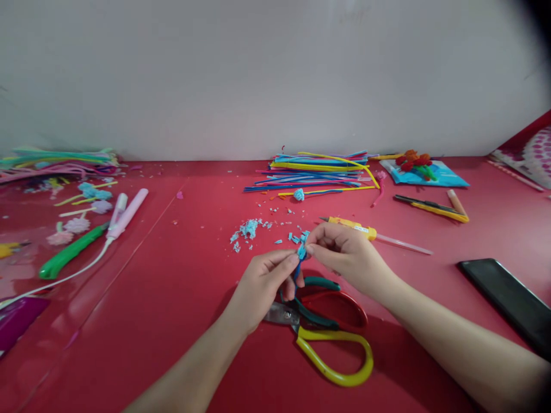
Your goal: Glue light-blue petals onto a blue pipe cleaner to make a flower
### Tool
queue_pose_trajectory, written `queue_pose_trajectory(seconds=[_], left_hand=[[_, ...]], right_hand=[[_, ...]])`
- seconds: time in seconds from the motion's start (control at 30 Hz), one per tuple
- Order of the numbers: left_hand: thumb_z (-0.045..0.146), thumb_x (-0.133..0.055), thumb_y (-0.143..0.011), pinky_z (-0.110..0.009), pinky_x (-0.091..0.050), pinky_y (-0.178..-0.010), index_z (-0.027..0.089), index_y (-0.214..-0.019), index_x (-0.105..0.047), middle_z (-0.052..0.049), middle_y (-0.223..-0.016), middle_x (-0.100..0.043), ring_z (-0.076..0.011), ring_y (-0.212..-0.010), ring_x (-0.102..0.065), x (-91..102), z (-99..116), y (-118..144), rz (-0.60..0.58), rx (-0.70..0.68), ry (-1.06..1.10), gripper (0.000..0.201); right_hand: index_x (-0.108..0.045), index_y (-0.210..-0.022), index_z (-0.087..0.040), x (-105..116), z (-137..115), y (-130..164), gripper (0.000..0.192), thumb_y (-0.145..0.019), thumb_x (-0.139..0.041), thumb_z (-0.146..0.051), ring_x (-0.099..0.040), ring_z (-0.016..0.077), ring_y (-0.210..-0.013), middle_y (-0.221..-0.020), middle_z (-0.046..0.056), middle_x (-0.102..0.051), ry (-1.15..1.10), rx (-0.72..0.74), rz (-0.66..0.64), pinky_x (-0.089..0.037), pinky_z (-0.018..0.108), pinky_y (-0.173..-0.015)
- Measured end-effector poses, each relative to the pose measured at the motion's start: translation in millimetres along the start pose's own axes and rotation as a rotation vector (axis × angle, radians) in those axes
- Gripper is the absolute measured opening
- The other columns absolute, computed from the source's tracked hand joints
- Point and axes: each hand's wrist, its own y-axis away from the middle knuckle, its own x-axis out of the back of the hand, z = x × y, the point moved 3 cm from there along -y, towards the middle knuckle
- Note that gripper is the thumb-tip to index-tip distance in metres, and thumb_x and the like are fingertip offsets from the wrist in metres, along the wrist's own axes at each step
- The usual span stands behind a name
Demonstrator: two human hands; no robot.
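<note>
Between my two hands is a light blue pipe-cleaner flower (302,252) on a dark blue stem. My left hand (267,281) is closed, thumb and fingers pinching it just below the light blue part. From the other side, the bent fingers of my right hand (350,249) pinch the light blue petals. Under my hands lie scissors with a yellow handle loop (365,364), beside red and dark green handles (355,304) that my left hand partly covers. A pile of light blue fuzz clippings (249,228) lies just beyond my left hand.
Bundled pipe cleaners (318,172) lie by the wall, with a light blue pompom flower (298,195) in front. To the right are a yellow craft knife (350,226), tweezers (430,207) and a phone (508,298). Leftward lie a pink corded styling iron (129,213) and a green-handled tool (71,252).
</note>
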Motion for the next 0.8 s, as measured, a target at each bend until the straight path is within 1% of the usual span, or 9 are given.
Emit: queue_pose_trajectory(seconds=[0.13,0.3,0.4,0.5,0.57,0.7,0.8], left_hand=[[0.033,-0.047,-0.086,-0.020,-0.036,-0.051,0.017,-0.068,-0.062,0.000,-0.057,-0.055,-0.0092,-0.049,-0.046,-0.1,7.7,4.0,0.067,-0.095,-0.226,0.028],[0.031,-0.051,-0.083,-0.022,-0.039,-0.053,0.019,-0.089,-0.067,-0.001,-0.067,-0.058,-0.0115,-0.054,-0.047,-1.8,10.4,7.0,0.134,-0.177,-0.321,0.021],[0.031,-0.053,-0.081,-0.022,-0.038,-0.054,0.019,-0.083,-0.069,-0.001,-0.066,-0.058,-0.0126,-0.055,-0.048,-0.9,9.5,6.7,0.174,-0.202,-0.349,0.019],[0.030,-0.052,-0.082,-0.022,-0.037,-0.053,0.019,-0.073,-0.067,-0.001,-0.065,-0.058,-0.0128,-0.056,-0.048,-0.6,9.3,5.8,0.170,-0.213,-0.362,0.021],[0.030,-0.051,-0.083,-0.022,-0.037,-0.053,0.019,-0.070,-0.065,-0.001,-0.063,-0.058,-0.0126,-0.055,-0.048,-0.4,10.1,5.8,0.169,-0.222,-0.393,0.022],[0.031,-0.049,-0.084,-0.022,-0.037,-0.055,0.019,-0.072,-0.063,0.000,-0.062,-0.055,-0.0124,-0.055,-0.047,0.1,12.3,8.5,0.191,-0.253,-0.473,0.022],[0.029,-0.048,-0.085,-0.023,-0.036,-0.056,0.020,-0.077,-0.064,0.000,-0.061,-0.051,-0.0130,-0.056,-0.045,-0.1,14.2,12.3,0.209,-0.314,-0.528,0.020]], right_hand=[[-0.054,-0.075,-0.017,0.7,-0.9,0.0,0.007,-0.080,-0.052,-0.022,-0.037,0.0056,-0.049,-0.058,-0.006,-0.045,0.036,0.012,0.003,-0.029,0.018,-0.044],[-0.054,-0.076,-0.018,1.0,-1.7,1.7,0.006,-0.080,-0.051,-0.023,-0.038,0.0071,-0.050,-0.057,-0.006,-0.043,0.155,0.057,0.019,-0.030,0.019,-0.045],[-0.055,-0.076,-0.019,0.6,-1.2,3.5,0.006,-0.080,-0.051,-0.021,-0.037,0.0075,-0.049,-0.055,-0.006,-0.041,0.222,0.091,0.036,-0.030,0.019,-0.045],[-0.056,-0.076,-0.020,0.2,-0.8,4.3,0.006,-0.079,-0.051,-0.021,-0.036,0.0076,-0.049,-0.055,-0.006,-0.040,0.252,0.100,0.047,-0.030,0.019,-0.045],[-0.056,-0.076,-0.020,0.8,-1.8,4.1,0.006,-0.079,-0.051,-0.021,-0.037,0.0076,-0.049,-0.055,-0.006,-0.041,0.264,0.106,0.056,-0.030,0.019,-0.044],[-0.057,-0.079,-0.019,6.0,-7.1,4.6,0.005,-0.079,-0.054,-0.023,-0.038,0.0073,-0.048,-0.055,-0.006,-0.041,0.276,0.124,0.104,-0.031,0.019,-0.045],[-0.057,-0.083,-0.019,10.4,-14.2,8.7,0.006,-0.079,-0.054,-0.023,-0.041,0.0075,-0.049,-0.056,-0.006,-0.042,0.303,0.189,0.135,-0.033,0.019,-0.047]])
